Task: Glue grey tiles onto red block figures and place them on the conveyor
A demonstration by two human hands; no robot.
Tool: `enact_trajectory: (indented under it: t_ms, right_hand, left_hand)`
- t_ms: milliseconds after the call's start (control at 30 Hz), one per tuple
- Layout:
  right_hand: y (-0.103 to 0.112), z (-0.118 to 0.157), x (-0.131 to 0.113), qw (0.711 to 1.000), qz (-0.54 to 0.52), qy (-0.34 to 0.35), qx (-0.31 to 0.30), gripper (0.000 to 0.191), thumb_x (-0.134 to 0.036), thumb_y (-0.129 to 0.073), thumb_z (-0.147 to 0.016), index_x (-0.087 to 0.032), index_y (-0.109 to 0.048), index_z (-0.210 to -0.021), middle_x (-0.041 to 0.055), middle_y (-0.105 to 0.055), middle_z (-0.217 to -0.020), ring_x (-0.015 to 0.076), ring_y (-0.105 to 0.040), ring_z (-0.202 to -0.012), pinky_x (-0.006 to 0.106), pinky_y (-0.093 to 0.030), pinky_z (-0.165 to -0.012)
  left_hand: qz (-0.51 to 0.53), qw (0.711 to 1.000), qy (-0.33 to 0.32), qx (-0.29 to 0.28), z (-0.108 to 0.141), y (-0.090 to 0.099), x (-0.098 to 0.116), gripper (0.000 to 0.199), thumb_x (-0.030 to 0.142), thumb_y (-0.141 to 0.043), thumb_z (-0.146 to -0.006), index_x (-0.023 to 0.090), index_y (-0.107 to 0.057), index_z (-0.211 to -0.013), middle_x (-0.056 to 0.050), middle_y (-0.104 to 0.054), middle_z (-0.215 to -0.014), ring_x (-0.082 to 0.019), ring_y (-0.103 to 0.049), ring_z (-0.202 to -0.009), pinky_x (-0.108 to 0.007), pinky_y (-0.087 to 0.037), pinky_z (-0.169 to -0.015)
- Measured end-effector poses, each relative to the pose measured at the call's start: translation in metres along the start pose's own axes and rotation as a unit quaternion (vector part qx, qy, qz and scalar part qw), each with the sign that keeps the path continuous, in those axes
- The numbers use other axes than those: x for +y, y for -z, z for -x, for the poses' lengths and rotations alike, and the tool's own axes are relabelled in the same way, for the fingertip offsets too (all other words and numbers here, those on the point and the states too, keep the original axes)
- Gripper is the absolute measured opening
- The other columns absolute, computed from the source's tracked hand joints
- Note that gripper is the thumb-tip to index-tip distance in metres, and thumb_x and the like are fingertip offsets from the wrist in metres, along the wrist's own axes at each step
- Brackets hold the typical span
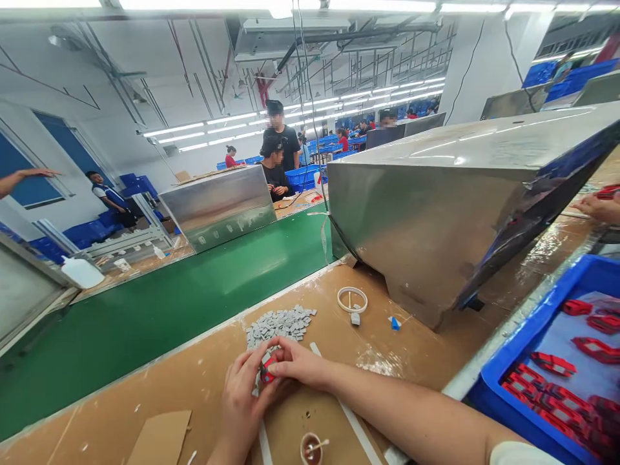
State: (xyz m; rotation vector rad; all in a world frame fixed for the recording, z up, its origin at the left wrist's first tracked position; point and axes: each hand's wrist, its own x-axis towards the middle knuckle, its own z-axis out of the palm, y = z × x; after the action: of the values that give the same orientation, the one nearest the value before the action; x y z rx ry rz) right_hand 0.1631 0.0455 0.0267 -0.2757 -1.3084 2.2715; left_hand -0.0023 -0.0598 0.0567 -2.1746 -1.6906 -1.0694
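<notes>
A small red and black part [268,371] is held between both hands at the bottom middle of the head view. My left hand [241,387] curls its fingers round the part from the left. From the right, my right hand [298,363] touches it with closed fingers and thumb. Just beyond the hands lies a pile of small grey pieces [283,323]. Nearer to me stands a small cup [310,448] with a white stick in it.
A blue bin [494,371] with red parts stands at the right. Behind the table runs a green conveyor belt [232,278]. A large metal hood [416,226] rises at the right. A roll of tape [352,299] and a cardboard piece [162,438] lie on the table. Several people are beyond.
</notes>
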Motion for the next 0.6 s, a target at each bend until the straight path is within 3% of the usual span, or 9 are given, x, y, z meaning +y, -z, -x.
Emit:
enact_trajectory:
  t_ms: [100, 200, 333, 433, 500, 600]
  right_hand:
    - [0.002, -0.002, 0.002, 1.000, 0.023, -0.004, 0.004, 0.082, -0.059, -0.093, -0.069, -0.022, -0.050, -0.128, -0.0056, -0.063, -0.084, 0.0097, -0.059, -0.068, 0.025, -0.046, -0.070]
    - [0.003, -0.002, 0.000, 0.997, 0.075, 0.004, 0.004, 0.083, -0.069, -0.087, -0.071, -0.024, -0.052, -0.131, -0.0021, -0.063, -0.095, 0.0110, -0.060, -0.073, 0.027, -0.049, -0.072]
    - [0.002, 0.004, -0.006, 0.984, 0.168, 0.060, 0.022, 0.084, -0.074, -0.082, -0.073, -0.025, -0.056, -0.135, 0.0053, -0.065, -0.115, 0.0202, -0.064, -0.100, 0.036, -0.052, -0.092]
    - [0.001, 0.009, -0.010, 0.981, 0.176, 0.086, -0.009, 0.086, -0.075, -0.080, -0.075, -0.024, -0.056, -0.140, 0.0082, -0.065, -0.120, 0.0248, -0.065, -0.107, 0.041, -0.051, -0.099]
    - [0.000, 0.013, -0.012, 0.981, 0.160, 0.097, -0.042, 0.089, -0.074, -0.082, -0.073, -0.023, -0.056, -0.140, 0.0102, -0.064, -0.126, 0.0265, -0.066, -0.109, 0.042, -0.052, -0.100]
    - [-0.001, 0.017, -0.014, 0.978, 0.175, 0.101, -0.055, 0.090, -0.069, -0.088, -0.069, -0.022, -0.056, -0.139, 0.0114, -0.063, -0.130, 0.0282, -0.066, -0.113, 0.042, -0.053, -0.101]
  left_hand:
    - [-0.001, 1.000, 0.006, -0.019, 0.001, 0.000, -0.004, 0.046, 0.040, -0.067, -0.098, 0.026, -0.063, -0.142, -0.011, -0.075, -0.124, -0.029, -0.069, -0.112, -0.042, -0.061, -0.092]
    - [0.026, 0.998, 0.050, -0.036, 0.002, -0.001, -0.005, 0.041, 0.040, -0.067, -0.098, 0.025, -0.067, -0.136, -0.012, -0.074, -0.123, -0.028, -0.069, -0.112, -0.042, -0.060, -0.093]
    - [0.118, 0.984, 0.125, -0.047, 0.000, -0.002, 0.008, 0.039, 0.044, -0.063, -0.100, 0.024, -0.068, -0.132, -0.013, -0.074, -0.127, -0.029, -0.069, -0.116, -0.045, -0.057, -0.099]
    - [0.210, 0.961, 0.165, -0.076, -0.004, -0.002, 0.021, 0.045, 0.054, -0.062, -0.098, 0.022, -0.070, -0.128, -0.014, -0.074, -0.126, -0.029, -0.070, -0.114, -0.043, -0.056, -0.100]
    - [0.260, 0.943, 0.184, -0.098, -0.005, -0.003, 0.027, 0.050, 0.058, -0.063, -0.095, 0.021, -0.070, -0.128, -0.012, -0.075, -0.119, -0.028, -0.071, -0.106, -0.039, -0.056, -0.095]
    - [0.296, 0.922, 0.220, -0.115, -0.005, -0.005, 0.029, 0.053, 0.056, -0.067, -0.091, 0.018, -0.069, -0.127, -0.006, -0.074, -0.092, -0.021, -0.065, -0.079, -0.031, -0.052, -0.075]
